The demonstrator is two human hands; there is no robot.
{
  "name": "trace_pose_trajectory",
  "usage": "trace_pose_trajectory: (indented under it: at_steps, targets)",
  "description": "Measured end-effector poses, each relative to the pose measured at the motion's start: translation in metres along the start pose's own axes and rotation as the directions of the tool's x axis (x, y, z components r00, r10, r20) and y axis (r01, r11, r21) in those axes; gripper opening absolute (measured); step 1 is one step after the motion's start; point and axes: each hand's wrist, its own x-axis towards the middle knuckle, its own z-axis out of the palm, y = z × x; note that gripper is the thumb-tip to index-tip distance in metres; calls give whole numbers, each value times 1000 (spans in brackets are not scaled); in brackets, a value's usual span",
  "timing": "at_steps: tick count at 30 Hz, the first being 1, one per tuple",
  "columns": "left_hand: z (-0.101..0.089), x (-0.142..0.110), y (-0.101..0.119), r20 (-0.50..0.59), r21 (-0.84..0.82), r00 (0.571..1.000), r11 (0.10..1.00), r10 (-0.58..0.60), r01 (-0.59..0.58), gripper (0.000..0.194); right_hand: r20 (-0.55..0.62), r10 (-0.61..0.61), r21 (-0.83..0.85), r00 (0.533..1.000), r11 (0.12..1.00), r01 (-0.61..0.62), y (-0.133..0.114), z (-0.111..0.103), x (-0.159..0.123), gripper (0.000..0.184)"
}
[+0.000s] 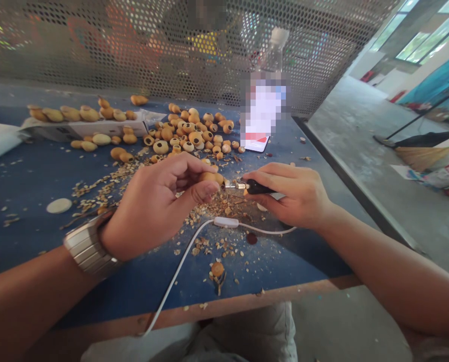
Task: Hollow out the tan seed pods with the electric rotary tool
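Note:
My left hand (164,201), with a metal watch on the wrist, pinches a small tan gourd (213,178) between thumb and fingers. Its narrow end points right. My right hand (292,193) grips a black-handled rotary tool (260,186) with a brass collar and a thin metal bit. The bit's tip is at the gourd's right end; whether it has gone in, I cannot tell. A white cord (179,274) with an inline switch (226,221) runs below both hands. Seeds and shavings (209,210) lie under the gourd.
Many small gourds, several with cut holes, form a pile (189,129) at the back of the blue table (134,296). More gourds line a long box (85,130) at left. A lit phone (262,115) leans near a clear bottle (275,53) by the perforated metal screen (164,55).

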Motion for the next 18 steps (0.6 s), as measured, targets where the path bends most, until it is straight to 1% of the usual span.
trace_pose_trajectory:
  at_steps: [8, 14, 18]
  targets:
    - [0, 0, 0, -3, 24, 999, 999, 35, -35, 18, 5, 4, 0, 1000, 1000, -4, -1, -1, 1, 30]
    - [0, 0, -1, -4, 17, 999, 999, 38, -38, 17, -3, 5, 4, 1000, 1000, -5, 0, 0, 0, 30]
    - [0, 0, 0, 2, 13, 999, 999, 40, -40, 18, 13, 11, -6, 1000, 1000, -11, 1, 1, 0, 30]
